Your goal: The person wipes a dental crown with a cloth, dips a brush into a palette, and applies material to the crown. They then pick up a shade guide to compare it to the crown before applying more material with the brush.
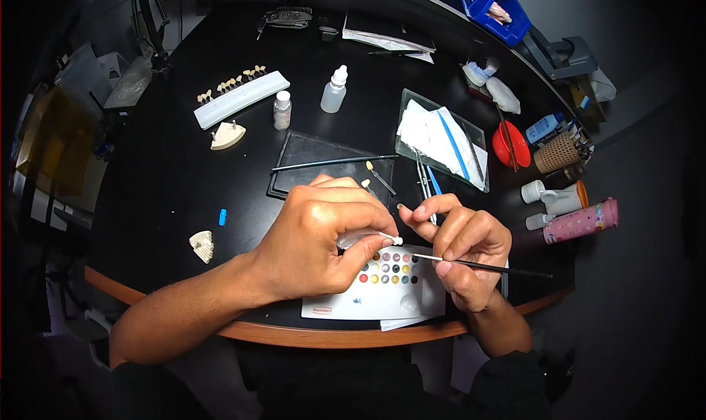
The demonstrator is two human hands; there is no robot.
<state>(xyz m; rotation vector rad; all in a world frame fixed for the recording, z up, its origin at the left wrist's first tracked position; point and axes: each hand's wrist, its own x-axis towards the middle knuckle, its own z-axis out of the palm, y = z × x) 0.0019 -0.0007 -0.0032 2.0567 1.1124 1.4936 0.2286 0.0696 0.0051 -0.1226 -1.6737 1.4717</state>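
My left hand is closed around a small whitish bottle, its narrow white tip pointing right between thumb and fingers. In my right hand is a thin brush with a black handle, held between thumb and fingers; its fine end points left, just below and right of the bottle tip, not touching it. Under both hands lies a white palette card with rows of coloured dots and a small blue smear. Beyond my left hand, a dark slab carries a long dark stick and a tooth-shaped piece on a pin.
Two bottles stand behind the slab, beside a white rack of tooth-shaped pieces. At right are a glass plate with tissue, tweezers, a red bowl and a pink bottle.
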